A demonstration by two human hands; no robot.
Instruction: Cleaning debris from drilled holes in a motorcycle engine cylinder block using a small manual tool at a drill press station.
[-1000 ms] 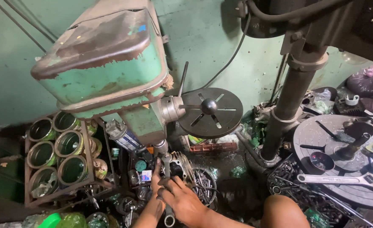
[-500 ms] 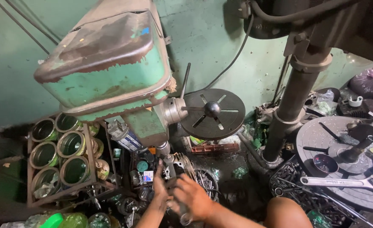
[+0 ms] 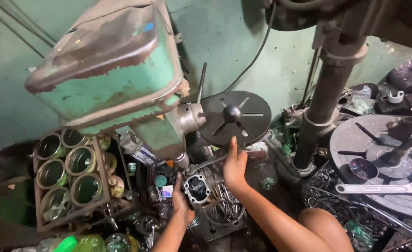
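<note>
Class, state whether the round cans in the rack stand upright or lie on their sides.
On their sides: the cans show round open mouths facing outward from the rack.

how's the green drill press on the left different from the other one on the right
The green drill press shows its whole worn, green-painted head; the right drill press shows mainly a dark bare column. The green one's slotted round table carries nothing visible; the right one's round table carries a wrench and a small bowl. The right hand reaches up toward the green one's feed handle; no hand is near the other. Both have round slotted tables.
</note>
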